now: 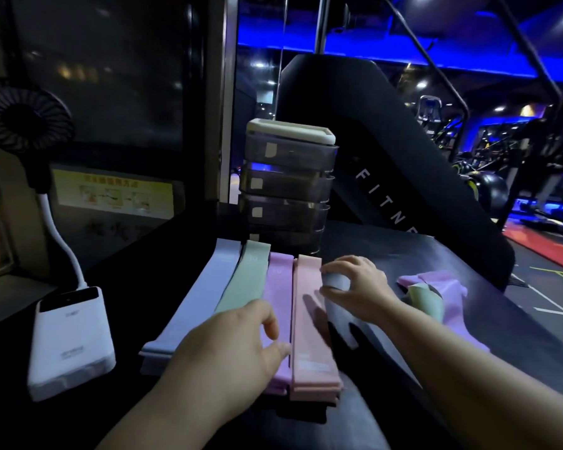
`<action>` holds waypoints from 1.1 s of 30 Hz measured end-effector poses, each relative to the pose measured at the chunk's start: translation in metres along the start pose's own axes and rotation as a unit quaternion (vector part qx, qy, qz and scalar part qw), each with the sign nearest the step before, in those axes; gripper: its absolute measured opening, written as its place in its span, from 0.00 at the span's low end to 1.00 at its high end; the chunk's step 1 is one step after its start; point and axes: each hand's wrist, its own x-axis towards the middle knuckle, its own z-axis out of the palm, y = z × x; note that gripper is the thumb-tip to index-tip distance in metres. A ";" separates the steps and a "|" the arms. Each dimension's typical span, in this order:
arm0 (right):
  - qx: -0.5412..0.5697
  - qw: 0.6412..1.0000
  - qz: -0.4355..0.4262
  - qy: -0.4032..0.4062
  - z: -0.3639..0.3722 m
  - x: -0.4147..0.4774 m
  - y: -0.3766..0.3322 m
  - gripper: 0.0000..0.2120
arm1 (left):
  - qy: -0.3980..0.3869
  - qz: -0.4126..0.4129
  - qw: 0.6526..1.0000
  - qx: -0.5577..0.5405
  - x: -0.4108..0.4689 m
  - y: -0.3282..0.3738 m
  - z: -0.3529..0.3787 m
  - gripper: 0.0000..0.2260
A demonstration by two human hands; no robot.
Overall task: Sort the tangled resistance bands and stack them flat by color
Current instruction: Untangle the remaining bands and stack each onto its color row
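Grey-blue fabric, that's what the right hand (355, 287) has: thumb and curled fingers pinch a bunched end of a grey-blue band (336, 280), just above the far end of the pink band (307, 319). The rest of it drops under the wrist as a pale, blurred loop, and how far it runs I cannot tell (the forearm covers part of it).

Over to the left hand (241, 349): fingers loose and slightly spread, a fingertip touching the purple band (278, 300) near its front end, the palm hiding the near end of the green band (246, 280).

Four bands lie flat, side by side, in the middle of the black table (364, 241), running from front toward back: light blue band (192, 300) on the left, then green, purple, pink. Each looks soft, woven and matte, with faint printed marks too small to read. Blue and pink show a second layer at the front end.

Toward the table's right edge sits a tangle (436, 297) of purple and green bands, twisted and partly behind the right forearm. At the back edge stands a smoky translucent drawer unit (286, 186) with a pale lid. At the left edge lies a glossy white power bank (69, 342), and a bent white neck rises from it to a small black fan (23, 121), clipped by the frame.
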 end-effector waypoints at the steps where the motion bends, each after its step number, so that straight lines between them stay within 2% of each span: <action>1: -0.016 1.000 -0.003 0.001 -0.005 -0.010 0.008 0.19 | -0.001 -0.001 1.000 0.000 0.001 0.005 0.005 0.10; 5: -0.063 0.998 0.016 0.019 -0.022 -0.043 0.045 0.18 | -0.006 -0.014 1.000 0.005 0.008 0.026 0.028 0.09; 11: -0.061 0.992 0.073 0.083 -0.037 -0.078 0.092 0.18 | 0.005 0.010 1.000 0.021 0.017 0.072 0.047 0.09; 14: -0.055 0.980 0.176 0.078 -0.044 -0.094 0.112 0.30 | -0.018 0.036 0.999 0.005 0.029 0.099 0.063 0.08; 16: 0.009 0.961 0.272 0.038 -0.049 -0.101 0.121 0.41 | -0.038 0.049 0.998 0.006 0.038 0.117 0.078 0.08; 17: 0.037 0.950 0.308 0.018 -0.050 -0.102 0.123 0.43 | -0.048 0.053 0.997 0.007 0.042 0.126 0.086 0.08; 19: 0.042 0.942 0.333 -0.016 -0.049 -0.102 0.127 0.38 | -0.068 0.068 0.995 0.013 0.049 0.143 0.104 0.09; 22: 0.037 0.949 0.312 -0.015 -0.048 -0.105 0.129 0.26 | -0.084 0.079 0.993 0.014 0.058 0.162 0.129 0.12; 28: 0.109 0.952 0.285 0.017 -0.063 -0.141 0.137 0.15 | -0.035 0.080 0.996 -0.027 0.069 0.186 0.162 0.16; 30: 0.123 0.955 0.267 0.021 -0.071 -0.157 0.135 0.13 | -0.026 0.121 0.992 -0.019 0.072 0.190 0.171 0.16; 33: 0.131 0.963 0.233 0.030 -0.082 -0.182 0.132 0.10 | -0.055 0.207 0.977 -0.022 0.073 0.188 0.183 0.18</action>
